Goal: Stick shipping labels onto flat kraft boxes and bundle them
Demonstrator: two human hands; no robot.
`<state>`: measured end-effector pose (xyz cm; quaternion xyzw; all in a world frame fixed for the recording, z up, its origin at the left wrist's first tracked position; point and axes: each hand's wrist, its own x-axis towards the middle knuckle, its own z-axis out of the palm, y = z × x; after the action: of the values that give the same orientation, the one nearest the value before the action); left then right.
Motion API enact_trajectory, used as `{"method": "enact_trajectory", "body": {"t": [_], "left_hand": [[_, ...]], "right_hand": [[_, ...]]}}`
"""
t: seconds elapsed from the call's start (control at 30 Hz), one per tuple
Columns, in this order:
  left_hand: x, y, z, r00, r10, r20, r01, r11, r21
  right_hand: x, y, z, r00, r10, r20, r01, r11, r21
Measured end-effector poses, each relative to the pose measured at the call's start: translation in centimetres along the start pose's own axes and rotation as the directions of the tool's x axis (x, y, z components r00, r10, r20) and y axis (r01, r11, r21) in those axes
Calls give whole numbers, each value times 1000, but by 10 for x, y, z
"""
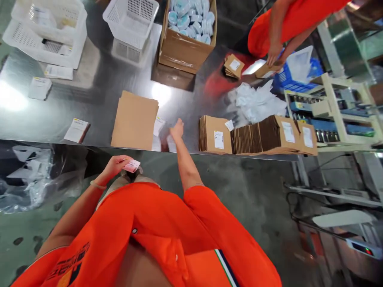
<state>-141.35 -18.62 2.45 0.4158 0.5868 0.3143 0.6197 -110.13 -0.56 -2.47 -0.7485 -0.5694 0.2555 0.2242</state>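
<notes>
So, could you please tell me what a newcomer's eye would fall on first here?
Probably the orange clothing filling the bottom, with the left hand holding a printed card before the metal table. Next, perhaps, brown cardboard pieces lined along its front edge at right, and the open carton of round packages at the top.

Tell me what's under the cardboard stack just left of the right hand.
White paper shows at the cardboard stack's right edge; whether it runs beneath or only lies against it, I can't tell. The stack covers the metal table below and anything else there.
</notes>
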Motion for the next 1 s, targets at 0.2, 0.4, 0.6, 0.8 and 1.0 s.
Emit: {"method": "enact_trajectory", "body": {"t": [0.2,0.4,0.6,0.8,1.0], "left_hand": [[18,9,8,961,211,-180,-215,977,-2],[36,13,-2,975,168,143,-156,984,-88],[24,16,-11,969,100,226,-77,991,-109],[25,25,-31,936,179,303,-233,960,154],[30,29,-45,888,106,448,-231,944,236]], "right_hand": [[-142,-38,36,668,-405,625,-107,778,619],[-161,-67,54,919,-120,375,-241,581,777],[-160,-74,54,986,-33,163,-89,721,687],[-191,-79,45,865,-496,70,435,813,387],[-198,-87,50,915,-348,203,175,798,577]]}}
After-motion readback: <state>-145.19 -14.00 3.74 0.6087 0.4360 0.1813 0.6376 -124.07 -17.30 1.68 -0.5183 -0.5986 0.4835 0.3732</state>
